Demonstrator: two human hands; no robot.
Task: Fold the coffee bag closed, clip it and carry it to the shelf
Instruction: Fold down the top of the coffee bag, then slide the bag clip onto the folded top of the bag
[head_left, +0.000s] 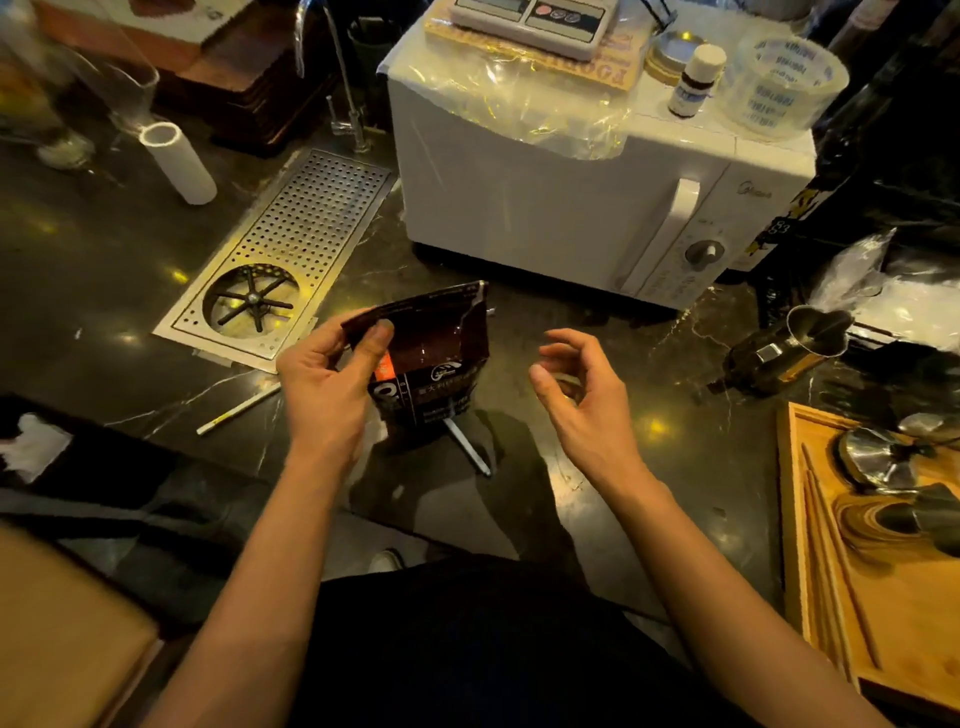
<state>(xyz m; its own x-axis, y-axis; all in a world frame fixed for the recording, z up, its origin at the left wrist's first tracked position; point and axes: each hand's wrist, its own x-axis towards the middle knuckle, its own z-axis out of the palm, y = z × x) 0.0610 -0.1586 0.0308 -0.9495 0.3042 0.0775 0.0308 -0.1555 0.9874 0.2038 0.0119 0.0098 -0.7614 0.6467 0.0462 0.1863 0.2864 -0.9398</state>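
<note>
A dark brown coffee bag (441, 353) with white print stands upright on the black marble counter (104, 291), its top edge open and bent. My left hand (327, 384) pinches the bag's upper left corner between thumb and fingers. My right hand (582, 400) hovers to the right of the bag, fingers curled and apart, holding nothing and not touching it. A thin metal rod (467, 449) lies on the counter just below the bag. I see no clip.
A white microwave (571, 208) stands behind the bag with a scale (535, 21) and tape roll (779, 83) on top. A perforated drip tray (280, 254) is at left, a white tube (179, 161) beyond it. A metal pitcher (810, 332) and wooden tray (872, 571) are at right.
</note>
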